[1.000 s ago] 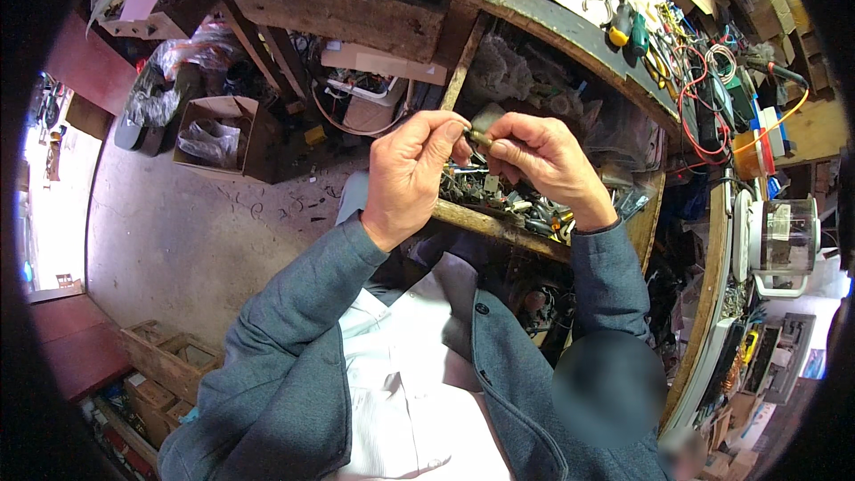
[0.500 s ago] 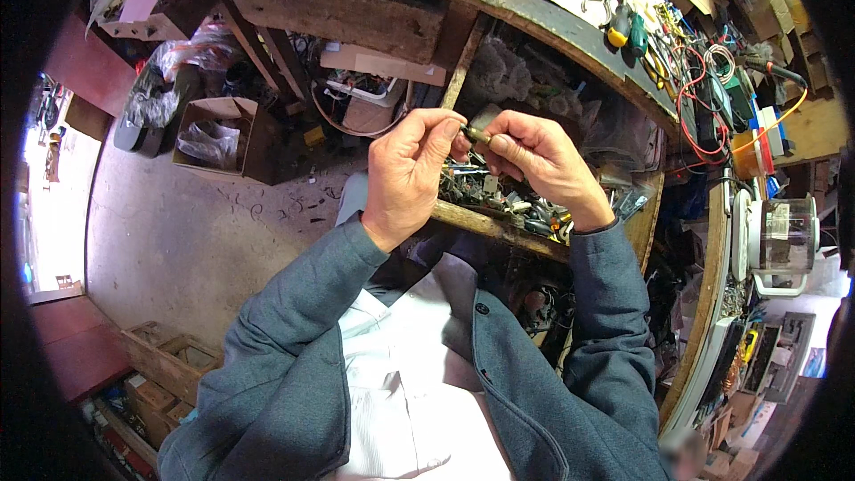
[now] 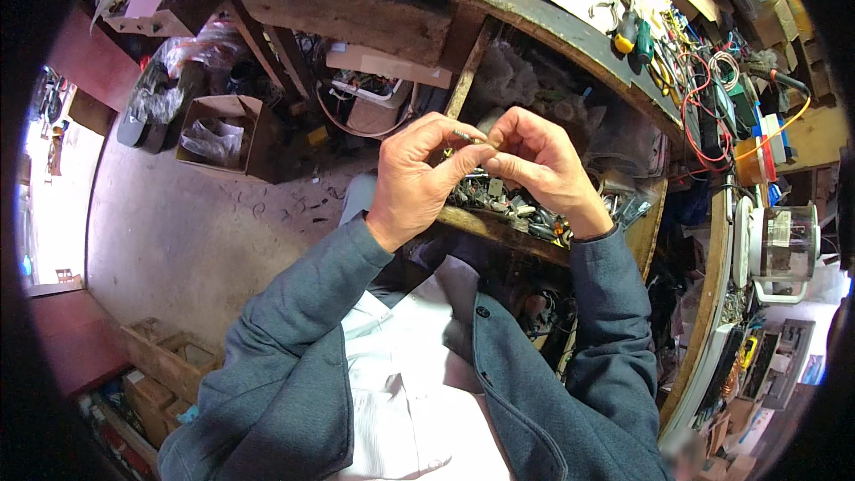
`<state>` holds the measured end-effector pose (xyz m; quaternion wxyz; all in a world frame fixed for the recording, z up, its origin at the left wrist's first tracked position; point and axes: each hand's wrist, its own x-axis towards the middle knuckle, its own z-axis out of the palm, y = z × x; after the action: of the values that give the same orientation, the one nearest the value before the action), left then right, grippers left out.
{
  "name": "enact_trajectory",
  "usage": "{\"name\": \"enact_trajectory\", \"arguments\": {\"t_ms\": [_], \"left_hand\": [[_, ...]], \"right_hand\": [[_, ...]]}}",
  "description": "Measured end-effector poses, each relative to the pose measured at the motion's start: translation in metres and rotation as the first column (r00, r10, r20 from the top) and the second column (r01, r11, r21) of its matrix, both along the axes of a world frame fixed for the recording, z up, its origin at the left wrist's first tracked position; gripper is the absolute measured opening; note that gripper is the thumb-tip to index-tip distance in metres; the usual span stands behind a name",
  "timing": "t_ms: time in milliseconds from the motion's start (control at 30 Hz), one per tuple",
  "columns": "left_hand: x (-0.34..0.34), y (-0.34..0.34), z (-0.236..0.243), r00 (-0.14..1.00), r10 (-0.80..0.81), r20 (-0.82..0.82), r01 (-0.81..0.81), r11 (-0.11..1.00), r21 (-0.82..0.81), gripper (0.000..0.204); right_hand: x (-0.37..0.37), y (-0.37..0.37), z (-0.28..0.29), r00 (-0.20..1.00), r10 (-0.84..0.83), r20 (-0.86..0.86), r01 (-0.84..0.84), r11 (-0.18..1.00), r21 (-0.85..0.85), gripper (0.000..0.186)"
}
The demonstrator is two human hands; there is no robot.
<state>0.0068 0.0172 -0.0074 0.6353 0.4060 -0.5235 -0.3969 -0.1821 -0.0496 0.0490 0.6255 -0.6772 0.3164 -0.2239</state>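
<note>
My left hand (image 3: 411, 180) and my right hand (image 3: 545, 171) meet fingertip to fingertip over an open wooden drawer (image 3: 508, 238). Between them is a small, thin metal piece (image 3: 467, 135), greyish and rod-like, mostly covered by the fingers. The left thumb and forefinger pinch one end of it. At its other end the right thumb and forefinger are pressed together, and what exactly they grip is hidden. Small loose electrical parts (image 3: 517, 205) fill the drawer just below both hands.
A workbench (image 3: 570, 53) runs across the far side, with pliers (image 3: 626, 33) and tangled wires on its right. A cardboard box (image 3: 251, 132) stands on the floor at left. At far right is a clear cylindrical container (image 3: 788, 240) with a white handle.
My fingertips have come closer together and shifted slightly right. The brass-coloured part seen in my right fingers is now covered, while a thin metal piece shows at the left fingers.
</note>
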Motion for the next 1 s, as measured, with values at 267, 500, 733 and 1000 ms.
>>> {"name": "enact_trajectory", "arguments": {"t_ms": [267,500,733,1000], "left_hand": [[0.0,0.007,0.008,0.999,-0.024,0.025,0.024,1.0,0.009,0.009],[0.001,0.007,0.007,0.999,-0.051,0.01,0.052,0.998,-0.037,0.01],[-0.003,0.004,0.004,0.997,0.064,-0.036,-0.065,0.998,-0.022,0.012],[0.001,0.009,0.006,0.999,0.03,0.036,-0.028,0.999,-0.035,0.01]], "right_hand": [[-0.004,0.0,-0.004,0.992,0.112,0.057,-0.119,0.985,0.125,0.014],[-0.01,-0.004,0.001,0.976,0.205,0.071,-0.217,0.933,0.287,0.021],[0.0,0.0,-0.005,0.992,0.03,0.125,-0.046,0.991,0.129,0.014],[-0.006,0.0,-0.003,0.992,0.105,0.068,-0.112,0.988,0.109,0.016]]}}
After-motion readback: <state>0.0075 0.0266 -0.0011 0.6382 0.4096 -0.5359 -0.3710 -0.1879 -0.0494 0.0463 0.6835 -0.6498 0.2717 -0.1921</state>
